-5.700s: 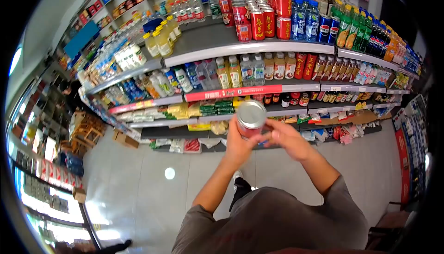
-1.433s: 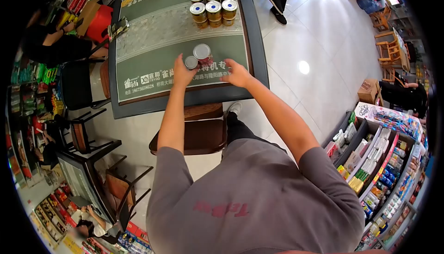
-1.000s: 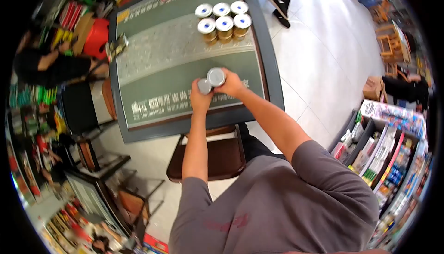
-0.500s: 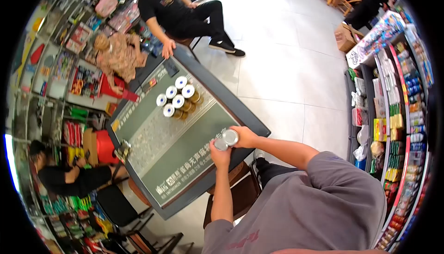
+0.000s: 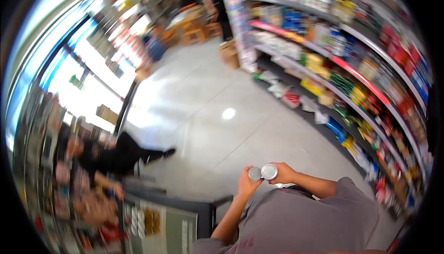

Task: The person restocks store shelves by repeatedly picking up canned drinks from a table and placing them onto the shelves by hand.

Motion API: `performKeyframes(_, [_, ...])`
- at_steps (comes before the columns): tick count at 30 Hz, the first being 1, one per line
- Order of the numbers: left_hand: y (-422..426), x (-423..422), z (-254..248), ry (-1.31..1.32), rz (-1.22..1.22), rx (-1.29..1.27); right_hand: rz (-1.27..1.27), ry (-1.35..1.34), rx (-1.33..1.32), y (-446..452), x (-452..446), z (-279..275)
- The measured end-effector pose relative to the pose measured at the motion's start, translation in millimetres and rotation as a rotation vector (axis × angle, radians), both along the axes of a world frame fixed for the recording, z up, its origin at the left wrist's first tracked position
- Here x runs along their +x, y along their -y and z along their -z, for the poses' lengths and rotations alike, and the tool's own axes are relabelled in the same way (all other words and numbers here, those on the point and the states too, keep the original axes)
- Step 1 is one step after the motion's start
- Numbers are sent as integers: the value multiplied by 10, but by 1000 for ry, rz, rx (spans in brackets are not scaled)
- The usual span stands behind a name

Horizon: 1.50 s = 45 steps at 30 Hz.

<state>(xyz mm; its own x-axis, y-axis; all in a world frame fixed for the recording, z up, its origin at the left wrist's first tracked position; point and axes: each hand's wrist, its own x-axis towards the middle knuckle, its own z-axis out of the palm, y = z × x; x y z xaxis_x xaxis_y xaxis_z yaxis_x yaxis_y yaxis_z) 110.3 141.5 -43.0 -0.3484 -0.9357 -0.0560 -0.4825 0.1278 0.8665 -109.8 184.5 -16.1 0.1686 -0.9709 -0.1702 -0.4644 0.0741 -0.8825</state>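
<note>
My left hand is wrapped round a smaller can with a silver-grey top. Close beside it, my right hand grips a slightly larger can with a bright round lid. The two cans are side by side in front of my body, their tops facing up, and their sides are mostly hidden by my fingers. Both hands are over the floor, to the right of the table.
Stocked shelves run along the right. A cardboard box stands at their far end. Several white-lidded cans are on the table. A person in black sits at the left; another is at the back.
The view has swung from the shelves to the table and back toward the aisle. Earlier my hands held one can; later both cans left the table, one in each hand.
</note>
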Motion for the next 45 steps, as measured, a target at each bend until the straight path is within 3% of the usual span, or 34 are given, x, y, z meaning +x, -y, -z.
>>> performKeyframes(6, [265,-2131,-163,-192,394,-18,347,38,-64,-626,-1890,-324])
performKeyframes(8, [398,-2770,-188,-324,562,-86,465,-38,-148,-779,-2390,-697])
performKeyframes(14, [870,-4700,-1023,-647,829,24,790,-15,-117,-741,-3634,-1701])
performKeyframes(16, [1053,-5306,-1312,-725,899,31,849,-190,-173,-613,-4025,-2060])
performKeyframes(18, [1320,-5890,-1525,-696,960,53,902,36,-113,-413,-4442,-2225])
performKeyframes(19, [1408,-6170,-1671,-760,981,140,928,27,-140,-300,-4630,-2350])
performKeyframes(21, [1656,-6701,-1970,-808,1040,35,981,-72,-249,-65,-4954,-2655])
performKeyframes(22, [1737,-6926,-2157,-865,1057,18,985,73,-141,30,-5065,-2909])
performKeyframes(27, [2048,-8018,-2996,-976,1132,108,1181,-154,-311,474,-6091,-3386])
performKeyframes(30, [2201,-8889,-3116,-933,1038,-128,1278,-59,-412,617,-6885,-3444])
performKeyframes(32, [2260,-9341,-3217,-921,1045,-116,1341,-121,-523,720,-7434,-3414])
performKeyframes(37, [2342,-10064,-3170,-738,934,-292,1613,-431,-314,883,-8220,-3495])
performKeyframes(45, [2307,-10529,-2952,-617,971,-278,1785,-506,-198,993,-8740,-3265])
